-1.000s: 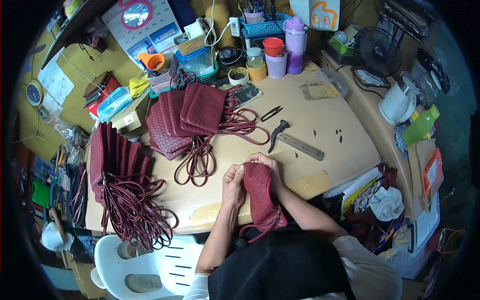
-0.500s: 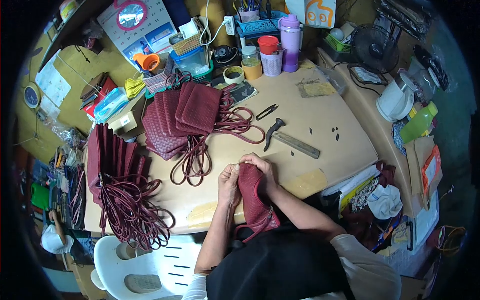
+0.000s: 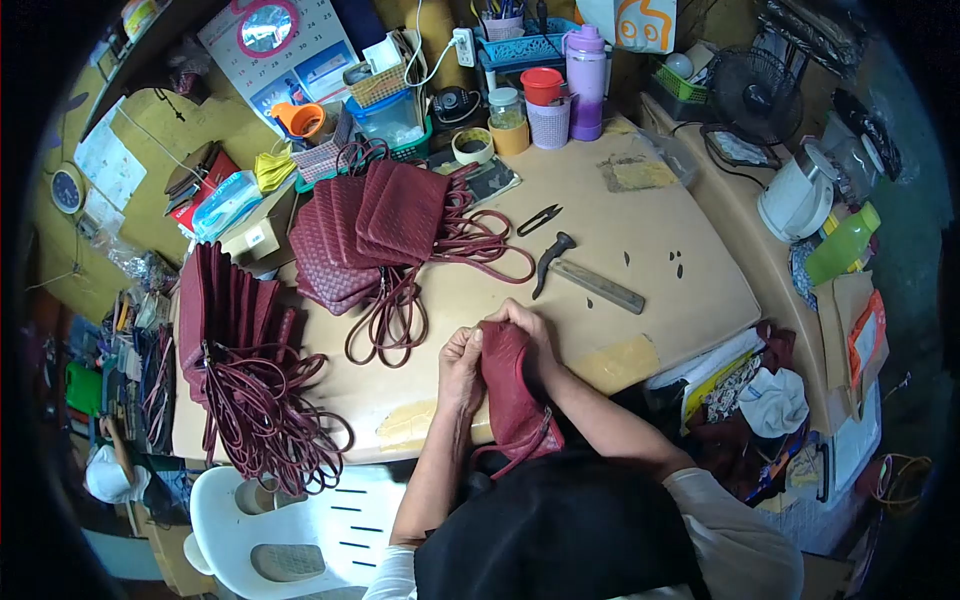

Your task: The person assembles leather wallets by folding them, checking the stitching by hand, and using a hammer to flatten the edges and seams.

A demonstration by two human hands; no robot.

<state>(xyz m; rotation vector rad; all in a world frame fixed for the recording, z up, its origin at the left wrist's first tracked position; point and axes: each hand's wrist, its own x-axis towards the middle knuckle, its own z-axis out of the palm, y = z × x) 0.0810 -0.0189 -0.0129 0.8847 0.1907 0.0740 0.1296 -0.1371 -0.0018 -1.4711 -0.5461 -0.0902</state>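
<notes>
A dark red woven pouch (image 3: pixel 510 385) hangs over the table's front edge, its strap end toward my body. My left hand (image 3: pixel 461 362) pinches its top left edge, fingers closed. On the other side, my right hand (image 3: pixel 527 332) is wrapped round the top right edge, some fingers hidden behind the pouch. Just beyond my hands lies a hammer (image 3: pixel 598 286) with a wooden handle and dark metal head. A pair of thread snips (image 3: pixel 538 220) rests farther back. Matching woven pouches (image 3: pixel 400 215) with looped straps lie fanned out, and another stack (image 3: pixel 215 310) stands at the left.
A white plastic chair (image 3: pixel 300 530) stands at the front left. Along the back are a purple bottle (image 3: pixel 585 90), a glass jar (image 3: pixel 506 108) and a tape roll (image 3: pixel 472 146). A kettle (image 3: pixel 797 195) and fan (image 3: pixel 756 95) are on the right. Someone in white (image 3: pixel 115 475) is at far left.
The whole view has shifted slightly. Both hands keep their hold on the pouch, which has turned a little between them.
</notes>
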